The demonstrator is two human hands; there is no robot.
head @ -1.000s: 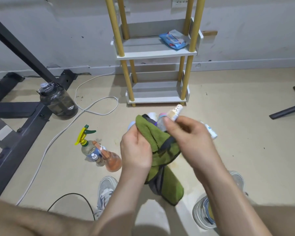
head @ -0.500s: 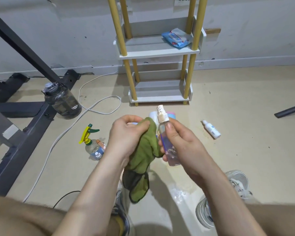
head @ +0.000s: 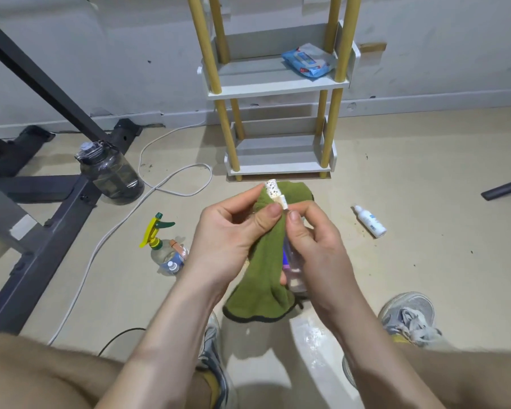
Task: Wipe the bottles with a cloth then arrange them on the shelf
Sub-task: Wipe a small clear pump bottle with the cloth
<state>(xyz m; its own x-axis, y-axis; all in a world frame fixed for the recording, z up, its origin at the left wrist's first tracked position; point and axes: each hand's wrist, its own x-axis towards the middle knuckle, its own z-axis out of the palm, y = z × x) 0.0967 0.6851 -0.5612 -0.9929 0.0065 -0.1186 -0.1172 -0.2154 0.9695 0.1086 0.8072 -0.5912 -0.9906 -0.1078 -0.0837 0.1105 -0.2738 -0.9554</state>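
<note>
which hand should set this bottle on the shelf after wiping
Right, I'd judge: the right hand grips the bottle, while the left hand holds the cloth against its top. The shelf stands straight ahead.

Bare forearms (head: 171,335), grey laced sneakers (head: 407,311) (yellow socks (head: 211,383))

The shelf (head: 257,75) stands against the wall (head: 130,69) straight ahead of me, with a packet (head: 309,61) on the right end of its upper tier. In front of it, my left hand (head: 230,240) pinches the cloth (head: 266,270), and my right hand (head: 313,243) holds the small bottle (head: 293,273) against the cloth's right side. A cluster of spray bottles (head: 163,249) stands on the floor (head: 425,276) left of my hands. Farther left and back, a jug (head: 112,175) sits beside a metal frame (head: 42,246). To my right another bottle (head: 370,222) lies on its side.
</note>
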